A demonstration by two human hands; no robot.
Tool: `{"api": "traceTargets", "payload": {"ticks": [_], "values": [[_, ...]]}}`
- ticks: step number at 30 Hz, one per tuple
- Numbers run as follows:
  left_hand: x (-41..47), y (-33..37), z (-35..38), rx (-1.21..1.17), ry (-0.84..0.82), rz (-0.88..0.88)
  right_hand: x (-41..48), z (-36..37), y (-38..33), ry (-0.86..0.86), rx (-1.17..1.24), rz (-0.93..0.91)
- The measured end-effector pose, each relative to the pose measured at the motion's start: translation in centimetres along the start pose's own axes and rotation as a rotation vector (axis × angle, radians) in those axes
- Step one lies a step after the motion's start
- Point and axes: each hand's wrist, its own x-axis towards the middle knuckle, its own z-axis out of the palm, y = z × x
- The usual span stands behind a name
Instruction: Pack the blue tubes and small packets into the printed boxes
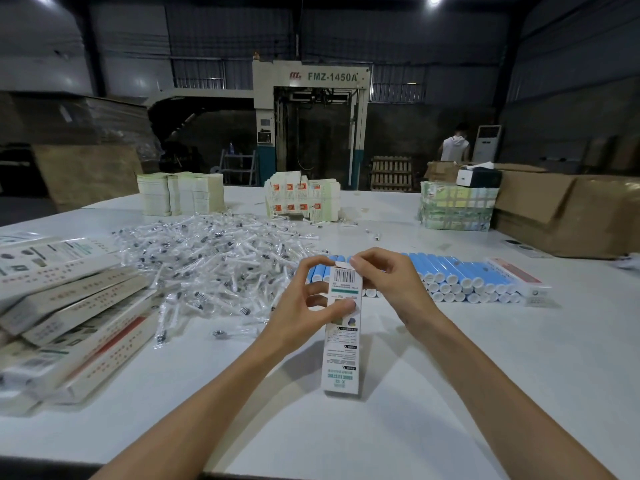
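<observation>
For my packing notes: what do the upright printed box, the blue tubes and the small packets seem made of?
Printed box: thin matte cardboard, judging by its folded flap and creased edges. Blue tubes: probably plastic or coated card; smooth, with white ends. Small packets: clear glossy plastic film; contents show through.

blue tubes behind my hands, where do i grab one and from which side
Take a top-layer tube from the blue tubes by its white near end, coming from your side and above: they lie packed side by side, flanks blocked, ends facing you.

Tubes (460, 277) blue (white caps); printed box (343, 337) white, green lettering, barcode.
</observation>
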Motion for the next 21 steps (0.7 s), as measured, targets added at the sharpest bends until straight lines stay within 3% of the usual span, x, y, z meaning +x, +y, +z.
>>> {"api": "traceTargets", "payload": {"ticks": [10,21], "values": [[0.3,-0.4,-0.5,0.075,0.008,0.037,0.9,0.2,-1.4,-0.042,-0.056,0.018],[0.1,-0.5,-0.2,-0.045,0.024,-0.024,-1.1,-0.5,0.3,-0.099,-0.022,0.005]]}}
